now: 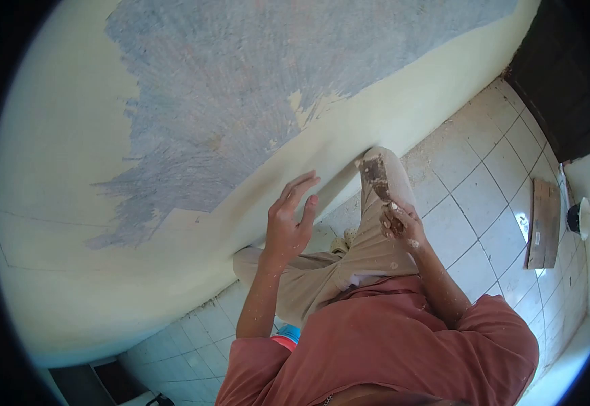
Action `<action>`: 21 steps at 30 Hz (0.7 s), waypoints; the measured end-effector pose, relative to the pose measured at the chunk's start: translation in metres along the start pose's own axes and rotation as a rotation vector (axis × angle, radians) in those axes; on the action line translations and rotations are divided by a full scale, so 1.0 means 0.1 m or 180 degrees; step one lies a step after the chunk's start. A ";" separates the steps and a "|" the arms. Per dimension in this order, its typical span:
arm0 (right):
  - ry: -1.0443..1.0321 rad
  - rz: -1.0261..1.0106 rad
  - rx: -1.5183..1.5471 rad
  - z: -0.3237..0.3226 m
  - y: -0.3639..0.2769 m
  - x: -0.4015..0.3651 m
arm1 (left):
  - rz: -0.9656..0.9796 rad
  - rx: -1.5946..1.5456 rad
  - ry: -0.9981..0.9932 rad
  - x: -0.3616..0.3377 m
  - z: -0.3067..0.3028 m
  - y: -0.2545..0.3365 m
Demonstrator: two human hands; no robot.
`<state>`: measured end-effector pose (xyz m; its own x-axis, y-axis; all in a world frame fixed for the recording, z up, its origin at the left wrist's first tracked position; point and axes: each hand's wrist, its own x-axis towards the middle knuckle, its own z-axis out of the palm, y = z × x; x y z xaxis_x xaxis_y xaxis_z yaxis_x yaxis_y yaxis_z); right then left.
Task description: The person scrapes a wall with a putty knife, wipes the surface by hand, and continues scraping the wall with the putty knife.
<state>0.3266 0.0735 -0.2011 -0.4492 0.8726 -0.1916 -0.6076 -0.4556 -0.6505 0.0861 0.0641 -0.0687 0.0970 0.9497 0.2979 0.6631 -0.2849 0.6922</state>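
My right hand [403, 226] is wrapped round the handle of a scraper [376, 178]. Its broad blade points up over my right knee and is caked with pale flakes; the handle is mostly hidden in my fingers. Empty, with fingers apart, my left hand [291, 222] hovers close to the wall; whether it touches is hard to tell. The cream-painted wall [58, 155] bears a large bare grey-blue patch [207, 88] with ragged edges. Pale specks dot both my forearms.
White floor tiles [479, 199] run along the wall's foot, with crumbs near it. To the right lie a brown board [544, 223] and a black-and-white bowl [579, 218]. A dark panel [565, 81] stands at upper right. Something blue and red [288, 334] shows beside my shirt.
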 end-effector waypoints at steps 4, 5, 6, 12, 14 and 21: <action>0.0109 -0.0362 -0.0911 0.55 -0.44 0.08 | -0.1066 -0.2159 -0.0394 -0.11 0.30 -0.06; 0.0146 -0.0366 -0.1232 0.68 -0.57 0.08 | -0.1087 -0.2304 -0.0402 -0.09 0.34 -0.03; 0.0182 -0.0359 -0.1550 0.81 -0.67 0.08 | -0.1116 -0.2445 -0.0405 -0.03 0.37 -0.01; 0.0785 -0.1413 -0.3136 1.18 -0.62 0.16 | -0.1514 -0.3687 -0.0407 0.30 0.47 0.06; 0.0946 -0.1334 -0.3266 1.24 -0.61 0.12 | -0.1594 -0.4133 -0.0408 0.39 0.52 0.06; 0.0726 -0.0672 -0.2928 1.40 -0.54 0.03 | -0.1595 -0.5477 -0.0205 0.43 0.59 0.13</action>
<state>0.2670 0.0760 -0.0635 -0.1928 0.9780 -0.0798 0.1321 -0.0547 -0.9897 0.1423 0.1087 -0.0859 0.2037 0.9706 -0.1286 -0.8003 0.2407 0.5492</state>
